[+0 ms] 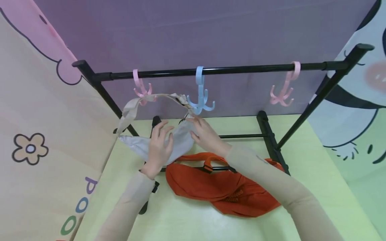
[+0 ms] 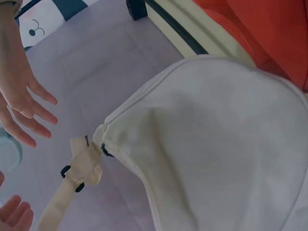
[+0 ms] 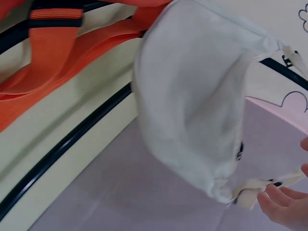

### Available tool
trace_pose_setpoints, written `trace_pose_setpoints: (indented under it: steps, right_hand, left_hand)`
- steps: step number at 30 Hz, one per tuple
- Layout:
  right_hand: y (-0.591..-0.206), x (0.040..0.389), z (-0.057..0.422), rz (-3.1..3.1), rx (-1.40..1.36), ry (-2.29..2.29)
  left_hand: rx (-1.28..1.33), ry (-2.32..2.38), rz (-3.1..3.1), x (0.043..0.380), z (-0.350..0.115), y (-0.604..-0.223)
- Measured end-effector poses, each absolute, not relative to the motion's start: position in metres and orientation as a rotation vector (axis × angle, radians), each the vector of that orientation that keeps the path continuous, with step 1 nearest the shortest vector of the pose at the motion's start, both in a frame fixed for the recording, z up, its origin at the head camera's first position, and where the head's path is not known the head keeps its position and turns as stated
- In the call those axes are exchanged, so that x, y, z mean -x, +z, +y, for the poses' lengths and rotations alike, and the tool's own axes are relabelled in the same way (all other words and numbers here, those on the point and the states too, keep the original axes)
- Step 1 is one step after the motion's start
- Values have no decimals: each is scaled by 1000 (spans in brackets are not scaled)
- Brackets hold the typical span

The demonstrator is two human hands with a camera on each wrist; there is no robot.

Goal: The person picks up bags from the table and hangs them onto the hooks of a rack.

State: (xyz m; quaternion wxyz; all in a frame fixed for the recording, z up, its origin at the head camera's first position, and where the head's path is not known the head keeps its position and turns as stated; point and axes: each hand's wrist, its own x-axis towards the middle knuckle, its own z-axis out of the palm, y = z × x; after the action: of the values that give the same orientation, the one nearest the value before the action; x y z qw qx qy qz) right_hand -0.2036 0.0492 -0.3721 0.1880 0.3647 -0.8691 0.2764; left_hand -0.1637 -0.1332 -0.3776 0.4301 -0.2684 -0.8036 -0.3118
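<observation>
A pale waist bag hangs below the rail, its off-white strap looping upward past the left pink hook. The strap's buckled right end overlaps the blue hook in the head view. My left hand is raised in front of the bag with fingers loosely spread. My right hand is beside the bag's right end, fingers extended near the strap; the left wrist view shows this right hand apart from the bag. The bag's pale panel faces the right wrist view.
A black rack's top rail carries a left pink hook and a right pink hook. An orange waist bag lies across the rack's lower bar, under my right forearm. The table is pale green; a purple backdrop stands behind.
</observation>
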Motion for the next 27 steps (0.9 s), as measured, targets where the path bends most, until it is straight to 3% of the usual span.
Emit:
trace_pose_setpoints:
  steps: [27]
  right_hand:
    - [-420, 211, 127, -3008, -900, 646]
  left_hand:
    - [832, -914, -2833, 177, -113, -428]
